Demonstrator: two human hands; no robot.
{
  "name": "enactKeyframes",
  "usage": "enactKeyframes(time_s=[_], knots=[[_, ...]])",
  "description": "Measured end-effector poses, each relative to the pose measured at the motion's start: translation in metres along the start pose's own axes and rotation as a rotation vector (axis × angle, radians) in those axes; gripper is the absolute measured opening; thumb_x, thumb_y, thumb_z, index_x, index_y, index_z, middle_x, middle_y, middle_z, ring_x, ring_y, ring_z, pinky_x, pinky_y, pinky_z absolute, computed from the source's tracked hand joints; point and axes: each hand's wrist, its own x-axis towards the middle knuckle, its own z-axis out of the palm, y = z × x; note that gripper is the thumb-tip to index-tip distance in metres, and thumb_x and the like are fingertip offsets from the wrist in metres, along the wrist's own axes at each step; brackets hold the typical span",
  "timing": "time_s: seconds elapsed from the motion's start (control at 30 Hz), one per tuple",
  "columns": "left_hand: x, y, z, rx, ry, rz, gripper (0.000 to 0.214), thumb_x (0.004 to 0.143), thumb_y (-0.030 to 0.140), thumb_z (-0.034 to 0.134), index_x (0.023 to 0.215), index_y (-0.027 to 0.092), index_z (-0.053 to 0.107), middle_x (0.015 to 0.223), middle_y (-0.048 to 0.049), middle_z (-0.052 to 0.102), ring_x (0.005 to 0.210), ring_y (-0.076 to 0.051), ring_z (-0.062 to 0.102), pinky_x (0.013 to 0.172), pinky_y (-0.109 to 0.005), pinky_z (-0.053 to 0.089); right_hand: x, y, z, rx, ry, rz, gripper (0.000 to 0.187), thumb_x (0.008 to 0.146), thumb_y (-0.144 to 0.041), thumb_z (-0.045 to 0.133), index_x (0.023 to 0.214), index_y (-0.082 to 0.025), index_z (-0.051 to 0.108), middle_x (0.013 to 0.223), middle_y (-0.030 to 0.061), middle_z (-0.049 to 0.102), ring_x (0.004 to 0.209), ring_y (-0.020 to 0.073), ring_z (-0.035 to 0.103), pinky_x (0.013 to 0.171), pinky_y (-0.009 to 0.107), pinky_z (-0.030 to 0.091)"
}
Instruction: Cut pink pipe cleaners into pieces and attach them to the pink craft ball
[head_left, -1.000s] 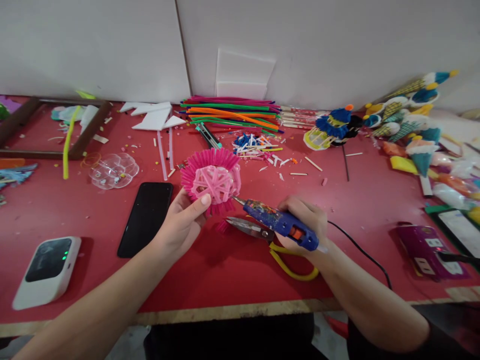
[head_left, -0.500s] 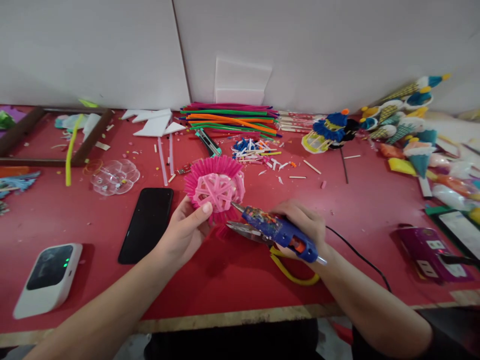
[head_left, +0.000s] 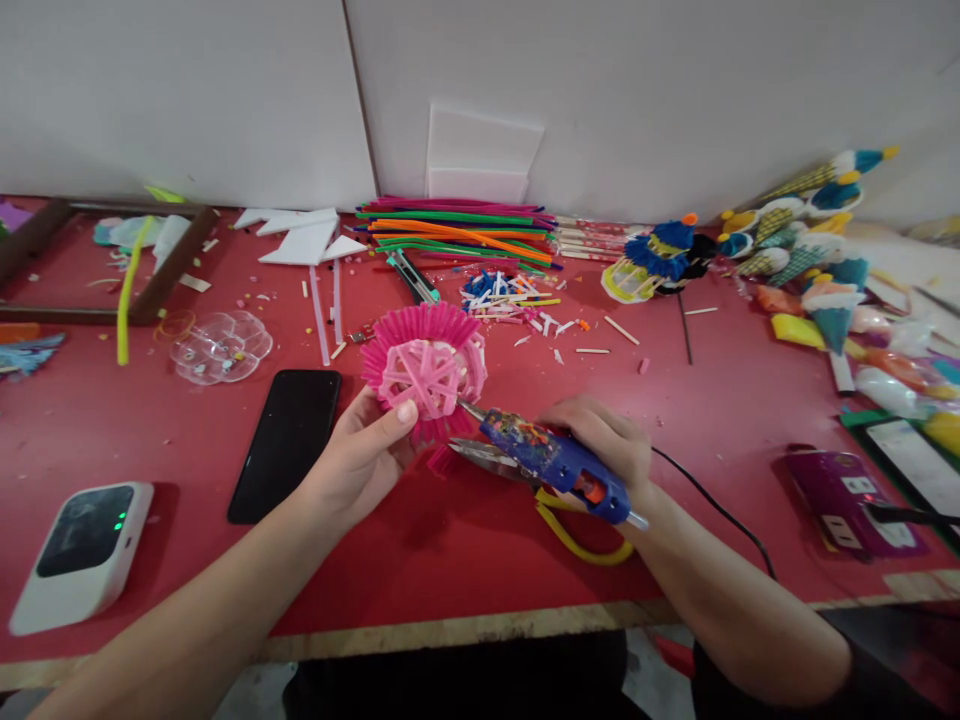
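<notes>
Between thumb and fingers, my left hand (head_left: 371, 450) holds a round pink craft piece (head_left: 424, 375), with a fringed pink edge and pale pink strips crossing over its face. Wrapped round a blue hot glue gun (head_left: 551, 455) is my right hand (head_left: 600, 435); most of its fingers are hidden behind the gun. The metal nozzle points left at the lower right rim of the pink piece, touching it or very close. Scissors with yellow handles (head_left: 577, 540) lie beneath the gun, partly covered by it.
A black phone (head_left: 285, 445) and a white device (head_left: 82, 555) lie to the left. Behind are coloured pipe cleaners (head_left: 457, 235), a cutter (head_left: 414, 278) and small cut pieces (head_left: 502, 295). A purple power socket box (head_left: 851, 500) sits right, with the glue gun's cord (head_left: 712, 505) nearby.
The whole view has shifted slightly. Both hands keep their holds, and the glue gun's nozzle stays at the pink piece's lower right rim.
</notes>
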Motion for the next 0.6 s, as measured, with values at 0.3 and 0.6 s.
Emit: enactKeyframes(time_s=[0.3, 0.6], knots=[[-0.0006, 0.0008, 0.005, -0.001, 0.038, 0.004, 0.035, 0.06, 0.033, 0.095, 0.088, 0.027, 0.076, 0.085, 0.0041, 0.079, 0.092, -0.023, 0.075, 0.085, -0.031, 0.063, -0.0034, 0.0005, -0.0056, -0.022, -0.024, 0.005, 0.016, 0.091, -0.034, 0.055, 0.098, -0.021, 0.062, 0.077, 0.0038, 0.066, 0.068, 0.0175, 0.064, 0.06, 0.029, 0.052], [-0.0013, -0.0015, 0.004, -0.018, 0.028, -0.008, 0.036, 0.057, 0.031, 0.096, 0.085, 0.026, 0.075, 0.084, 0.0048, 0.079, 0.077, -0.015, 0.075, 0.074, -0.023, 0.063, -0.0085, 0.0022, -0.0021, -0.038, 0.023, 0.041, 0.021, 0.088, -0.028, 0.059, 0.108, -0.021, 0.065, 0.086, 0.0061, 0.07, 0.074, 0.0193, 0.067, 0.064, 0.03, 0.054]])
